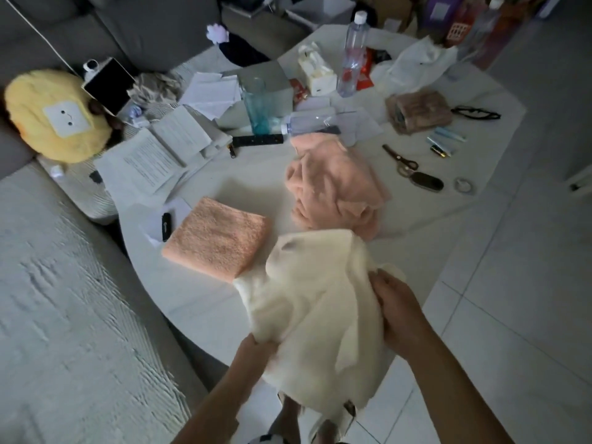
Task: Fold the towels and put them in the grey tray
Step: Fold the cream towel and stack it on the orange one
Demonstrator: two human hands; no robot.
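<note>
A cream towel hangs rumpled over the near edge of the white table. My left hand grips its lower left edge. My right hand grips its right side. A folded peach towel lies flat on the table to the left. Behind the cream towel, a crumpled peach towel sits in a heap. A grey box-like container stands at the back among the clutter; I cannot tell whether it is the tray.
Papers, a teal cup, plastic bottles, a remote, scissors and a key fob crowd the far table. A grey sofa with a yellow plush is left. Tiled floor lies right.
</note>
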